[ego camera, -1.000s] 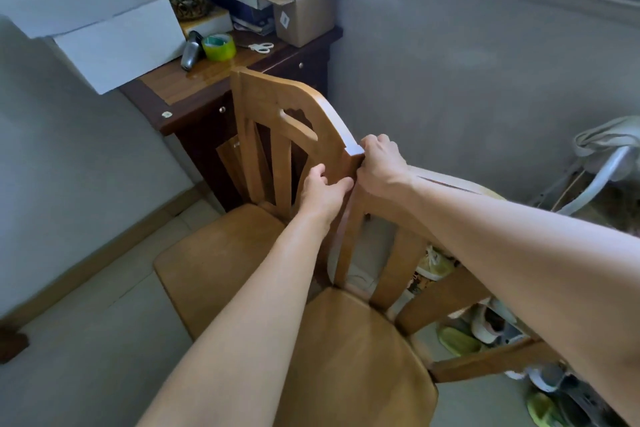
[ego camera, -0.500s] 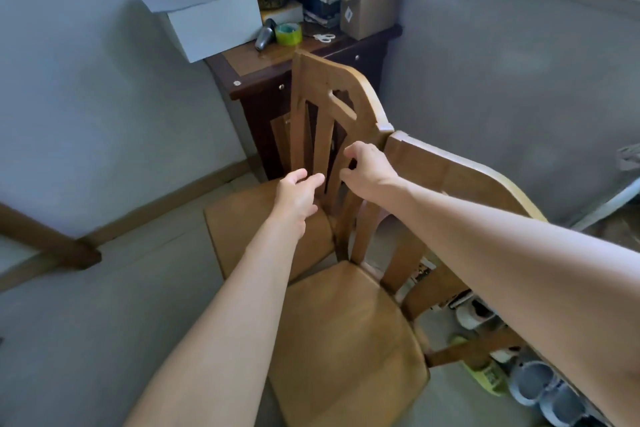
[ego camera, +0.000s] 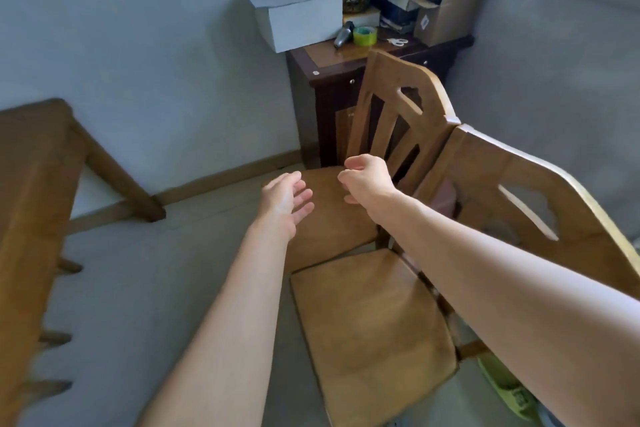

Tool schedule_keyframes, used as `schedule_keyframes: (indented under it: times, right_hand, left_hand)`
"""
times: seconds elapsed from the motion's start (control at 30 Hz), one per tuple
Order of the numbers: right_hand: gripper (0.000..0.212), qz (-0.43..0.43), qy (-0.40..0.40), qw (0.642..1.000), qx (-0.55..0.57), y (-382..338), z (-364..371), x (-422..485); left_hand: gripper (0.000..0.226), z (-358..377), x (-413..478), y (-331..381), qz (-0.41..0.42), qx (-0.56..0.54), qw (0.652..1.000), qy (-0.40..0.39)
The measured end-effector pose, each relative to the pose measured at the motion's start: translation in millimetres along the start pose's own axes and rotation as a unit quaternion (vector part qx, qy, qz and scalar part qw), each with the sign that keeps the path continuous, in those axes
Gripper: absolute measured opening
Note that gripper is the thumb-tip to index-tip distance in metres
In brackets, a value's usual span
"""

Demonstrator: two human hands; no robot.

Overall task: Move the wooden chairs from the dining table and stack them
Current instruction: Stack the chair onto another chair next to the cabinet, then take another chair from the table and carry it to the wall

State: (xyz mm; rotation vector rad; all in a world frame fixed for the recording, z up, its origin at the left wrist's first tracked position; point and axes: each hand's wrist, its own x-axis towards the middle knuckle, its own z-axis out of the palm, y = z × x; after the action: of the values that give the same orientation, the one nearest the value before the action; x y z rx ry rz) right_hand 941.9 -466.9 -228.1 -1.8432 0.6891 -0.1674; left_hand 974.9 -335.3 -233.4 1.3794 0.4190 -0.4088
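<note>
Both hands, left hand and right hand, hang empty with fingers loosely spread (gripping nothing) above the far chair at one o'clock; judged between chairs, the next move needs a fresh grip on the near chair.

Dark cabinet bearing white box, green tape roll, scissors; cardboard box.

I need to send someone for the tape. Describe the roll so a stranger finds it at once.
Look to the dark wooden cabinet in the room's far corner, behind the chairs. On its top, between the white box and the scissors, stands the tape roll. It is the only bright yellow-green ring there.
</note>
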Motion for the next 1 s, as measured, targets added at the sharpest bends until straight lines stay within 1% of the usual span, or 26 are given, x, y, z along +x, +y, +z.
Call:
schedule_keyframes:
  times: [0.1,0.2,0.27,0.33,0.43,0.53,0.67,0.83,0.87,0.93,1.0]
  right_hand:
    - [0.037,-0.004,-0.036,0.999,0.019,-13.5,27.7,-38.6]
    - [0.037,-0.013,-0.063,0.997,0.039,-28.5,49.1,-81.2]
    - [0.039,-0.02,-0.078,0.995,0.051,-38.5,59.4,-110.6]
    - [0.038,-0.028,-0.092,0.993,0.069,-48.7,65.3,-139.7]
    - [0.033,-0.034,-0.116,0.987,0.106,-65.4,67.2,-178.0]
    - [0.027,-0.04,-0.134,0.979,0.151,-81.4,66.8,-213.8]
    - [0.025,-0.076,-0.152,0.97,0.177,-99.5,65.8,-254.9]
    - [0.024,-0.109,-0.18,0.955,0.211,-116.9,62.9,-297.4]
    - [0.023,-0.115,-0.194,0.95,0.217,-118.4,61.9,-312.1]
    - [0.02,-0.12,-0.202,0.943,0.235,-120.4,56.5,-325.4]
    - [0.019,-0.126,-0.225,0.933,0.251,-117.6,49.1,-347.4]
  left_hand:
    - [0.023,-51.5,-21.8,6.3,0.012,-0.059,0.998,0.016]
    - [0.017,-100.6,-47.8,11.6,0.046,-0.074,0.996,0.031]
    - [0.005,-131.5,-66.5,13.4,0.069,-0.08,0.993,0.052]
    - [0.004,-159.5,-87.0,16.0,0.081,-0.103,0.989,0.062]
    - [0.024,-192.5,-117.2,22.8,0.1,-0.139,0.984,0.052]
    - [0.037,-226.4,-149.8,29.5,0.111,-0.16,0.98,0.049]
    - [0.026,-271.0,-197.3,33.5,0.137,-0.206,0.965,0.082]
    - [0.021,-310.7,-266.8,32.9,0.22,-0.248,0.935,0.127]
    - [0.022,-321.1,-288.7,28.9,0.239,-0.261,0.924,0.143]
    - [0.029,-327.7,-311.8,27.0,0.252,-0.277,0.915,0.151]
    - [0.033,-332.9,-341.9,19.2,0.268,-0.287,0.905,0.166]
